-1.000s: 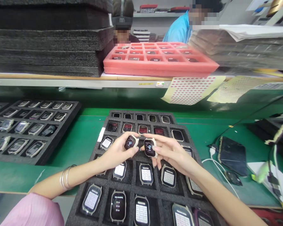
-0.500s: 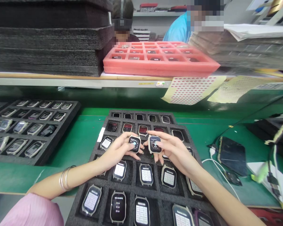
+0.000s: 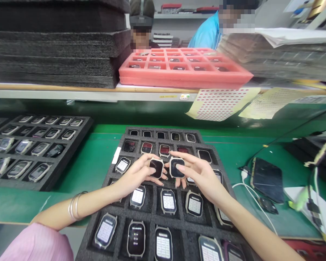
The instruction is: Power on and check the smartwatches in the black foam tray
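Observation:
My left hand (image 3: 141, 169) is closed round a smartwatch case (image 3: 157, 167), its thumb lying on the dark screen. In my right hand (image 3: 197, 168) is a second smartwatch case (image 3: 176, 169), also dark, with the thumb pressed on its face. The two cases are held side by side, a small gap between them, above a black foam tray (image 3: 179, 221). Strapless watches lie in the tray's compartments. Several have lit screens with white grids, such as the watch (image 3: 168, 201) below my hands; one watch (image 3: 136, 238) shows white text on black.
Another foam tray (image 3: 47, 184) of watches lies at left. On the shelf stand stacked black foam (image 3: 51, 72) and a pink foam tray (image 3: 179, 80). A dark phone-like device (image 3: 268, 180) and white cable (image 3: 246, 185) lie at right. Two people are beyond the shelf.
Both held watch screens have gone from lit dials to dark. My hands stay nearly in place, still holding the watches. The people behind the shelf have shifted slightly.

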The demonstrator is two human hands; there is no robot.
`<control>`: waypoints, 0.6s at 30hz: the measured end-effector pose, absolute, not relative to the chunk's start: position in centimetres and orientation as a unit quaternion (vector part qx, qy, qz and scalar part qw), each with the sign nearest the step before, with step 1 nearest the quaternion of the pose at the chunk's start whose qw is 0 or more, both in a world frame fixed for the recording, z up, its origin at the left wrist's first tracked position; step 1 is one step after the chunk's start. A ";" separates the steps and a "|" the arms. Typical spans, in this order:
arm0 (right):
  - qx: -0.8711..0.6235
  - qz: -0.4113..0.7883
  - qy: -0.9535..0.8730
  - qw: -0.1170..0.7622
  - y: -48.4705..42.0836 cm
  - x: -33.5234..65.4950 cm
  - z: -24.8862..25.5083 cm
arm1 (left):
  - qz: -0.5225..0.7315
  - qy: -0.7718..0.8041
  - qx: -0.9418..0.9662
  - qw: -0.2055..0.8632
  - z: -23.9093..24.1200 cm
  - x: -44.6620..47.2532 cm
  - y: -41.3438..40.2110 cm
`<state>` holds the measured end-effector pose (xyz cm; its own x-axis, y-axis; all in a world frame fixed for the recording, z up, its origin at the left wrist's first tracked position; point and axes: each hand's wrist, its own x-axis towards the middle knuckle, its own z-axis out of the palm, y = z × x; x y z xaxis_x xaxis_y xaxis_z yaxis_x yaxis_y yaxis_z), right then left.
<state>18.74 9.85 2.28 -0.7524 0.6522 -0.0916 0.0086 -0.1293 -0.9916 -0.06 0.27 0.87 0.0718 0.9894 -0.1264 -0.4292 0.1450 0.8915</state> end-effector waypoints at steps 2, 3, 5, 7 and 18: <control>-0.258 0.711 -0.615 0.220 9.9 18.8 2.3 | 0.541 0.423 0.382 0.618 0.8 -0.1 0.3; -0.251 0.720 -0.610 0.215 9.8 18.8 2.3 | 0.533 0.437 0.400 0.604 0.7 -0.1 0.3; -0.234 0.738 -0.599 0.206 9.6 18.7 2.6 | 0.517 0.463 0.429 0.578 0.6 -0.2 0.3; -0.226 0.749 -0.587 0.208 9.4 18.7 2.9 | 0.505 0.480 0.447 0.560 0.5 -0.3 0.2; -0.197 0.761 -0.589 0.186 9.3 19.3 2.0 | 0.474 0.503 0.481 0.539 0.3 -0.1 -0.2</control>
